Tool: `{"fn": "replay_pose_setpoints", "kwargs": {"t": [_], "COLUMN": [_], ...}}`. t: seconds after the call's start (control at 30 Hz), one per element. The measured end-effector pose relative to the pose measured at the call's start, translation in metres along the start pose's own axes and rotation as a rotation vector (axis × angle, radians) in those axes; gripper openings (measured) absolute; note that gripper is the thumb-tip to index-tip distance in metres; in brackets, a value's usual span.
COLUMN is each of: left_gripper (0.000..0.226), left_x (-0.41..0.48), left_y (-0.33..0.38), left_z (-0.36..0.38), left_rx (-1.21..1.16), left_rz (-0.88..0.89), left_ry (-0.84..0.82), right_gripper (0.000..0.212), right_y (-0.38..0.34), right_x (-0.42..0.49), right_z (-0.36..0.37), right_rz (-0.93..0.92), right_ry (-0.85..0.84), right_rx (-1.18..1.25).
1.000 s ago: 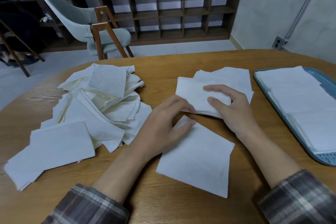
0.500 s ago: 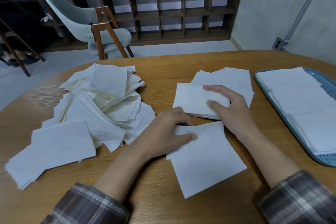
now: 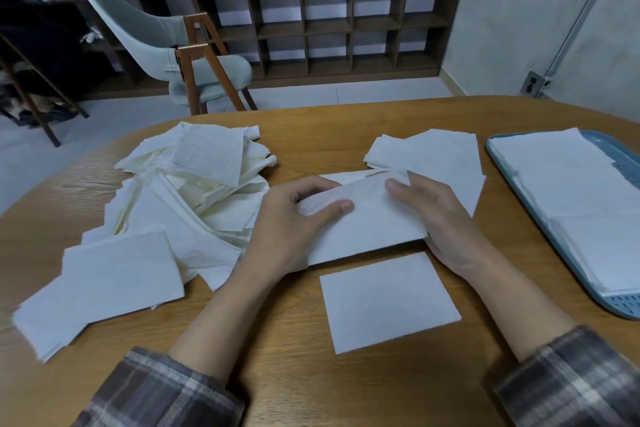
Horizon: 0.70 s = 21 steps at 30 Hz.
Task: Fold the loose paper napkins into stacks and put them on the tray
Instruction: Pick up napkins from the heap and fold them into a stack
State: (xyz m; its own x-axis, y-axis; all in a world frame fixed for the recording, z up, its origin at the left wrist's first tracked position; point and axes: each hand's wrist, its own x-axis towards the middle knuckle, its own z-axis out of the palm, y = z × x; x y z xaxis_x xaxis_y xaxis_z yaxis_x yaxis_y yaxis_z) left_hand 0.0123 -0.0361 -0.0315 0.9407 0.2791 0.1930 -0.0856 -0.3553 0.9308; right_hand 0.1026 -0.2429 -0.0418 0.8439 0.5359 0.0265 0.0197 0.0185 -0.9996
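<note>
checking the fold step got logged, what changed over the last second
The single napkin in front has been folded in half and let go; it now lies as a smaller rectangle. The left hand came off it and, with the right hand, now grips the folded stack, drawn nearer the person. The loose pile, rear stack and tray stayed put.

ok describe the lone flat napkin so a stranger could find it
On the wooden table, look between the loose heap at left and the blue tray at right. The napkin lies at the near middle, flat, alone, touching no other paper.
</note>
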Motion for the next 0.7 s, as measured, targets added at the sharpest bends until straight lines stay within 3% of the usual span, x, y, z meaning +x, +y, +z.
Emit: {"fn": "replay_pose_setpoints", "kwargs": {"t": [0.27,0.7], "left_gripper": [0.016,0.023], "left_x": [0.0018,-0.0023], "left_y": [-0.0038,-0.0032], "left_z": [-0.0021,0.0058], "left_rx": [0.069,0.119], "left_rz": [0.019,0.093], "left_ry": [0.087,0.157], "right_gripper": [0.034,0.051], "right_y": [-0.005,-0.0078], "right_x": [-0.0064,-0.0072], "right_z": [0.0079,0.008], "right_rz": [-0.027,-0.063], "right_ry": [-0.079,-0.108], "right_rx": [-0.095,-0.153]}}
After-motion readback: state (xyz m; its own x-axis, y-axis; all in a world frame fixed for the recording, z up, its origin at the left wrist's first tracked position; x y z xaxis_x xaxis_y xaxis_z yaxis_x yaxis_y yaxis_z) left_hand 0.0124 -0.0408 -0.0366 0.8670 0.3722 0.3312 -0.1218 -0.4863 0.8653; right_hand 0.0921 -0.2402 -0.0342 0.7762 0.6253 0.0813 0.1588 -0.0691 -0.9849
